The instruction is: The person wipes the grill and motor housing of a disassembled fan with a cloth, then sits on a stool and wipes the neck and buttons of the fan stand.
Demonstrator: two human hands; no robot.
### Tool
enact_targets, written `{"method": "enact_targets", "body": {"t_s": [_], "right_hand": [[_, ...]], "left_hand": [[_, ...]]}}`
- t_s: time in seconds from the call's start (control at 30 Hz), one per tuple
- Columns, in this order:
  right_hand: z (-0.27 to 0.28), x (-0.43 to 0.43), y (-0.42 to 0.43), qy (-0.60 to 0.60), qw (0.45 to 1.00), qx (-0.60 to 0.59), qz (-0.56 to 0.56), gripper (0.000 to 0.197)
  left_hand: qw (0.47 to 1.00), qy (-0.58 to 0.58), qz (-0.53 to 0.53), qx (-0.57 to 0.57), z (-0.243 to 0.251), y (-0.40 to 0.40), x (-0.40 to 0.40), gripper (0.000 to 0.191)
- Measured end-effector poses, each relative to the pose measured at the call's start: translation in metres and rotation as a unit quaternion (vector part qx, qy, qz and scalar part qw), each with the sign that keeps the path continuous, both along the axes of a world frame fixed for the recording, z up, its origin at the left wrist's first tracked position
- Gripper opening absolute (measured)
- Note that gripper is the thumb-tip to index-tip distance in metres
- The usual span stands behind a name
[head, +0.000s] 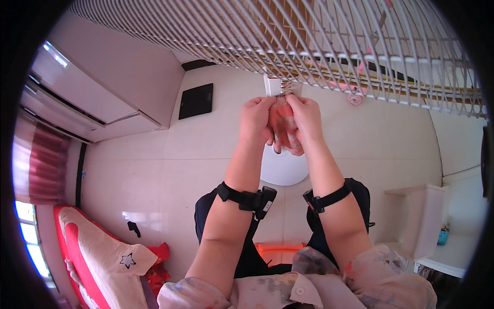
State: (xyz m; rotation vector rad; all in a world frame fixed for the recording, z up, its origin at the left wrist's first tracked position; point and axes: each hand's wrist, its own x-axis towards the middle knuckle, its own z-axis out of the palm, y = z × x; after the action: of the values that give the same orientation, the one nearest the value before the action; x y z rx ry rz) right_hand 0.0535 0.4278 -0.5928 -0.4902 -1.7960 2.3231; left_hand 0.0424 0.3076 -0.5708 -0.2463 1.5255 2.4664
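My left hand and my right hand pinch the dark-edged cuff of a pinkish-red work glove from either side. The glove looks knitted, with a redder patch across its palm. Its fingers hang toward me, some with dark, dirty-looking tips. Part of each glove side is hidden behind my fingers. Just beneath the glove, a white rounded base rests on the floor, and a white post shows beyond my hands.
A white wire grille spans the top of view. A black flat panel and a small dark item lie on the tiled floor. White cabinet, bed with beige cloth, orange seat, white shelf unit.
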Motion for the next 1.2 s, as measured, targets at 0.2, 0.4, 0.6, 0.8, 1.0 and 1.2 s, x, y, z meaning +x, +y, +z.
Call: {"method": "enact_targets", "body": {"t_s": [0.2, 0.4, 0.6, 0.8, 1.0, 1.2], "right_hand": [[-0.004, -0.003, -0.010, 0.039, 0.999, 0.007, -0.010, 0.033], [0.006, 0.004, -0.007, 0.012, 0.986, 0.160, -0.044, 0.037], [0.006, 0.002, 0.008, 0.005, 1.000, -0.011, -0.024, 0.027], [0.018, 0.006, 0.038, 0.002, 0.998, -0.066, 0.020, 0.024], [0.046, 0.018, 0.031, 0.033, 0.989, -0.101, 0.100, 0.022], [0.034, 0.004, 0.021, 0.069, 0.995, -0.073, 0.025, 0.020]], "left_hand": [[0.999, 0.025, -0.007, 0.022, -0.013, -0.011, -0.012, 0.015], [0.999, 0.035, -0.013, 0.017, -0.012, -0.004, -0.006, 0.015], [0.998, 0.050, -0.024, 0.010, -0.002, 0.011, -0.001, 0.016], [0.996, 0.030, -0.033, -0.073, 0.011, 0.019, 0.010, 0.014], [0.995, 0.045, -0.080, 0.036, 0.029, 0.001, 0.006, 0.014], [0.997, 0.060, -0.005, 0.050, 0.028, 0.011, 0.002, 0.014]]}}
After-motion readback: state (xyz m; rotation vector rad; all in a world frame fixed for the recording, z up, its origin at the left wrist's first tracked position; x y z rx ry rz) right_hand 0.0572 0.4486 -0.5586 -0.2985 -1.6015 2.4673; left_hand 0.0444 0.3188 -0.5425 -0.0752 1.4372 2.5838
